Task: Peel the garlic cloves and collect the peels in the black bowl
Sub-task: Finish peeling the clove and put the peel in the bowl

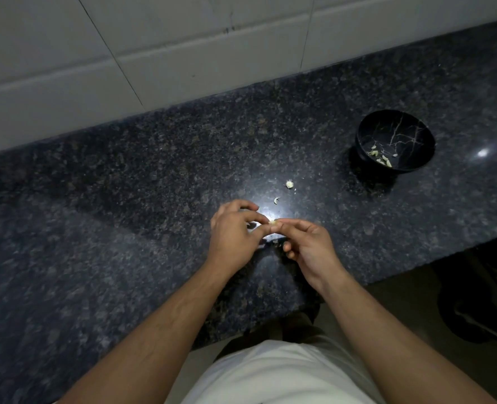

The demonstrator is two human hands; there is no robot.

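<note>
A small pale garlic clove (272, 222) is pinched between the fingertips of both hands, just above the dark granite counter (125, 199). My left hand (235, 231) grips it from the left, my right hand (308, 243) from the right, thumbs and forefingers meeting at the clove. Most of the clove is hidden by the fingers. The black bowl (395, 141) with pale veining stands at the far right of the counter and holds several bits of peel (382, 158).
Two loose scraps lie on the counter beyond the hands: a pale lump (289, 184) and a curled bit of peel (276, 200). A tiled wall (154, 53) runs behind the counter. The counter's front edge ends near my body, with dark floor at right.
</note>
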